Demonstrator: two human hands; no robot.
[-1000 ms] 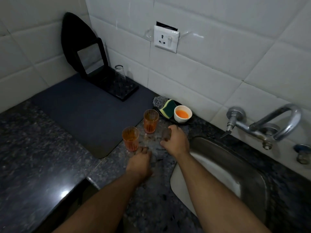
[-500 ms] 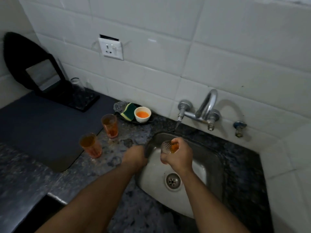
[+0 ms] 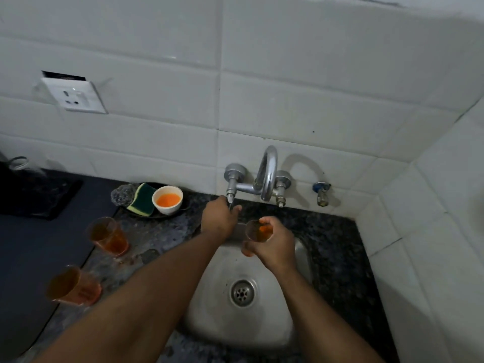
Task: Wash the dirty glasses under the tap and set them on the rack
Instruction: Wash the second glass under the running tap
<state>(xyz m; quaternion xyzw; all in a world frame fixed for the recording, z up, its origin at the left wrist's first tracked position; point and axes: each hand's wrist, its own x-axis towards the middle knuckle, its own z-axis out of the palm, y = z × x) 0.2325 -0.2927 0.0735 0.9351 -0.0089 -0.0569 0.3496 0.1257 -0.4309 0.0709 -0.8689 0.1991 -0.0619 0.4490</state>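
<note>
The right hand [image 3: 272,244] now grips an orange-stained clear glass [image 3: 258,231] over the steel sink [image 3: 209,320]; the left hand [image 3: 218,218] has reached and pinches the chrome tap's valve [image 3: 230,191], so rinsing looks about to start.

The sink [image 3: 264,323] basin lies open below the spout [image 3: 268,174]; two dirty glasses [image 3: 108,235] crowd the counter [image 3: 162,231] left.
</note>
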